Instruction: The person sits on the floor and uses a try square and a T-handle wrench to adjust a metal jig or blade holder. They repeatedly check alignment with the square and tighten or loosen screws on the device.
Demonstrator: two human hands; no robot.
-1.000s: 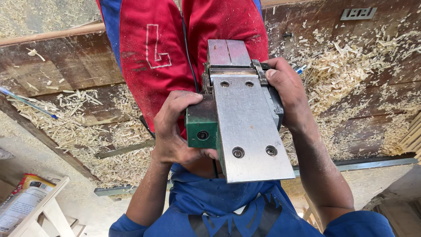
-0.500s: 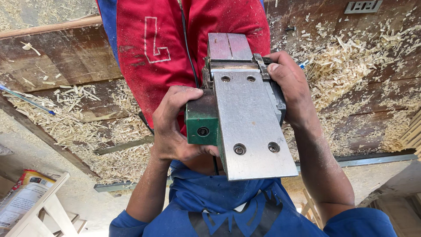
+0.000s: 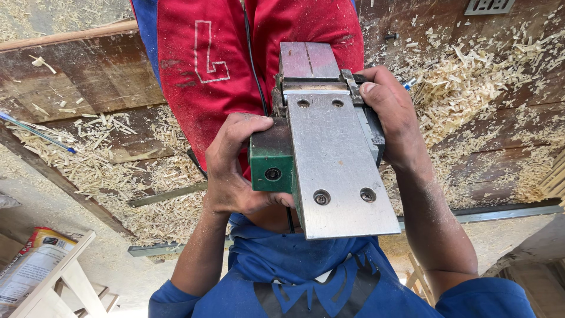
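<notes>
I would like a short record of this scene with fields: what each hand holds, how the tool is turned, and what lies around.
tool: electric planer, green body, turned over so its flat metal sole faces the camera
left hand: left hand grips the green side of the body
right hand: right hand grips the opposite side, near the front of the sole
cord: black cord runs up over the red trouser legs
surroundings: wood shavings on dark boards

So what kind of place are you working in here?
Most likely a carpentry workshop. Wood shavings lie thick over dark wooden boards, and both hands, left and right, hold an electric hand planer turned sole-up.
</notes>
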